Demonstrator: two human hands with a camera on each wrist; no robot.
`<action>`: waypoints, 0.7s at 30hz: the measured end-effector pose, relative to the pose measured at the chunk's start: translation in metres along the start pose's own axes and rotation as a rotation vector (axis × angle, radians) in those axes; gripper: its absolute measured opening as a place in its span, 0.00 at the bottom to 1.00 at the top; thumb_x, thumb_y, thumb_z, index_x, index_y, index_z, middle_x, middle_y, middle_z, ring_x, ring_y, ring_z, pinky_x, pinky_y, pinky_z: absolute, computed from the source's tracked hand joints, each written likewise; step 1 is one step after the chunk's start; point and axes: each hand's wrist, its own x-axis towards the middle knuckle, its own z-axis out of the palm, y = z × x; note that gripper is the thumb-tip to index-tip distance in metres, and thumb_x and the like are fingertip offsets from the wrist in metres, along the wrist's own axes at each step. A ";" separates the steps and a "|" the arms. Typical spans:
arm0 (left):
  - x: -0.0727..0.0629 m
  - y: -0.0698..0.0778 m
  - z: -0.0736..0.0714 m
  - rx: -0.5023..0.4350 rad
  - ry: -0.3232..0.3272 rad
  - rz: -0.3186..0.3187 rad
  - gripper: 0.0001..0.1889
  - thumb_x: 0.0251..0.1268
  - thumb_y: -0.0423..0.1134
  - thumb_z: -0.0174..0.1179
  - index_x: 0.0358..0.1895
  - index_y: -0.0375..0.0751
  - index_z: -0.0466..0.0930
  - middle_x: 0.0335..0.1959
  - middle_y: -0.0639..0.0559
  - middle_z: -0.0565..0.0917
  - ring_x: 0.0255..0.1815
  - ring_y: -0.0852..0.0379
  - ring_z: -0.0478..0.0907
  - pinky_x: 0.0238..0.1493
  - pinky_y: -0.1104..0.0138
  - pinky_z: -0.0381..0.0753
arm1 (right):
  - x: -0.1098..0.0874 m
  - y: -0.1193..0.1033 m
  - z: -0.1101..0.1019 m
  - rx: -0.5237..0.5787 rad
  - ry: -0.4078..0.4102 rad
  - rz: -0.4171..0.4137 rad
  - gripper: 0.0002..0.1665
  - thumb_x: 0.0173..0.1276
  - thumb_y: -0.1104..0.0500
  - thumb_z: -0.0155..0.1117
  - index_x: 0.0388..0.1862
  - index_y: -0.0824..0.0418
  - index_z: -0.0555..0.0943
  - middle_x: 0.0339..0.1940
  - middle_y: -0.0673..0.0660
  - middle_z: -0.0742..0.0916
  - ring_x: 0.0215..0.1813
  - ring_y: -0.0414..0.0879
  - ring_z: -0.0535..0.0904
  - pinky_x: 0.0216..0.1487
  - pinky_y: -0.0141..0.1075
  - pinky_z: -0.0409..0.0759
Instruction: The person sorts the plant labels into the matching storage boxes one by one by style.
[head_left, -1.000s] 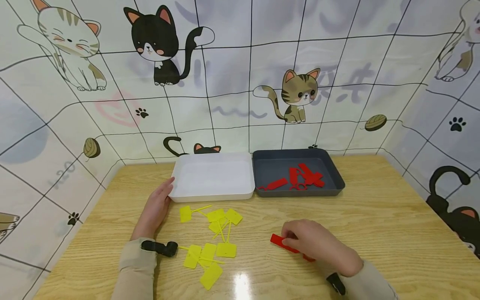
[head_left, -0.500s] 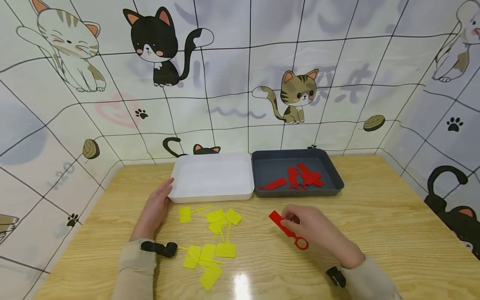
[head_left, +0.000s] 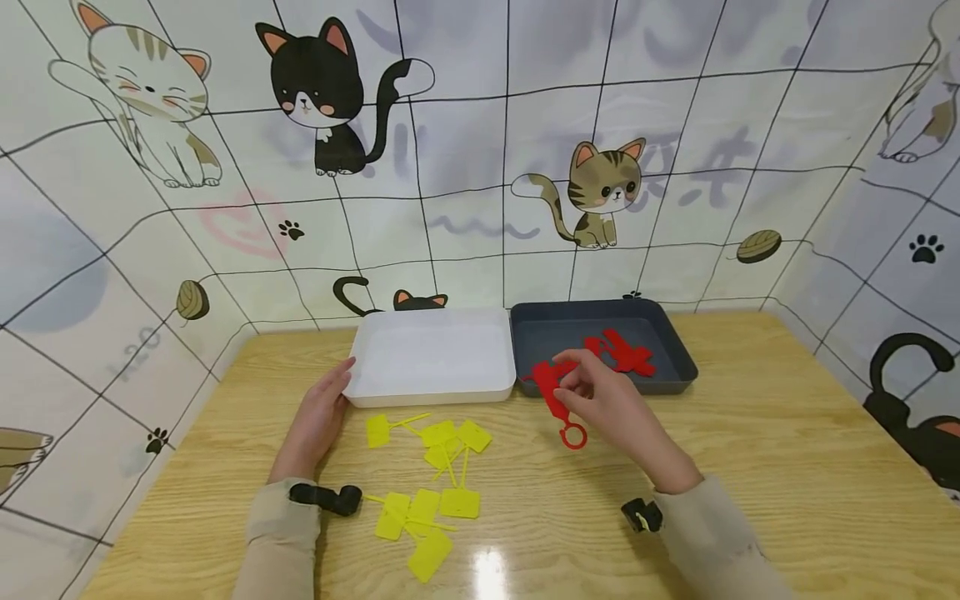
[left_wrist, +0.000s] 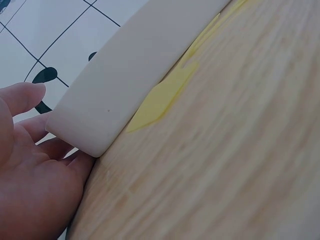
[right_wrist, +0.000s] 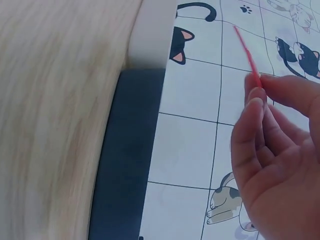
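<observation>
My right hand (head_left: pixel 621 417) pinches a red flat tag (head_left: pixel 551 398) with a ring at its lower end, held up in front of the dark grey tray (head_left: pixel 555 321). Seen edge-on in the right wrist view, the red tag (right_wrist: pixel 245 48) sticks out from between thumb and fingertips. Several more red tags (head_left: pixel 633 360) lie in the grey tray, partly hidden by the hand. My left hand (head_left: pixel 313 423) rests against the left side of the white tray (head_left: pixel 431 398). In the left wrist view, its fingers lie along the tray's corner and the thumb stands apart.
Several yellow flat tags (head_left: pixel 459 502) with thin stems lie in a loose spread on the wooden table (head_left: pixel 750 433) before the white tray. The two trays stand side by side near the back edge. A cat-patterned cloth (head_left: pixel 465 150) hangs behind and at both sides.
My right hand has lifted the red tag off the table and carried it forward to the near edge of the grey tray. The left hand stays at the white tray.
</observation>
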 end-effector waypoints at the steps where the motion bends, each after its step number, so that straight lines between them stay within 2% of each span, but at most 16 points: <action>1: 0.000 0.000 0.000 0.001 -0.001 0.001 0.26 0.72 0.42 0.38 0.68 0.34 0.50 0.71 0.46 0.44 0.70 0.55 0.41 0.66 0.61 0.42 | 0.002 -0.001 0.001 0.020 0.011 0.011 0.22 0.59 0.54 0.63 0.52 0.51 0.68 0.29 0.44 0.80 0.29 0.40 0.75 0.29 0.36 0.73; 5: 0.001 0.000 -0.002 -0.001 0.000 0.005 0.25 0.72 0.42 0.38 0.68 0.34 0.50 0.71 0.47 0.44 0.70 0.55 0.41 0.66 0.62 0.42 | 0.011 -0.005 0.004 0.079 0.053 0.055 0.14 0.60 0.53 0.62 0.43 0.50 0.71 0.31 0.46 0.80 0.32 0.41 0.75 0.30 0.39 0.73; 10: 0.000 0.001 -0.001 -0.005 0.001 0.007 0.26 0.72 0.42 0.39 0.68 0.34 0.51 0.71 0.46 0.45 0.70 0.55 0.42 0.66 0.62 0.42 | 0.021 -0.007 0.011 0.116 0.085 0.070 0.06 0.60 0.51 0.61 0.35 0.47 0.75 0.31 0.45 0.80 0.32 0.43 0.74 0.28 0.39 0.73; 16: 0.003 -0.004 -0.002 -0.022 0.018 -0.002 0.25 0.71 0.43 0.39 0.67 0.35 0.53 0.71 0.48 0.45 0.69 0.56 0.43 0.66 0.62 0.43 | 0.031 -0.010 0.015 0.179 0.104 0.080 0.06 0.62 0.50 0.59 0.37 0.47 0.77 0.30 0.47 0.80 0.29 0.46 0.74 0.28 0.39 0.73; 21: 0.007 -0.012 -0.005 -0.031 0.029 -0.008 0.25 0.71 0.43 0.40 0.67 0.37 0.54 0.71 0.49 0.46 0.69 0.58 0.44 0.66 0.63 0.43 | 0.039 -0.008 0.018 0.259 0.160 0.099 0.10 0.64 0.50 0.57 0.42 0.49 0.78 0.28 0.51 0.80 0.27 0.48 0.74 0.27 0.39 0.73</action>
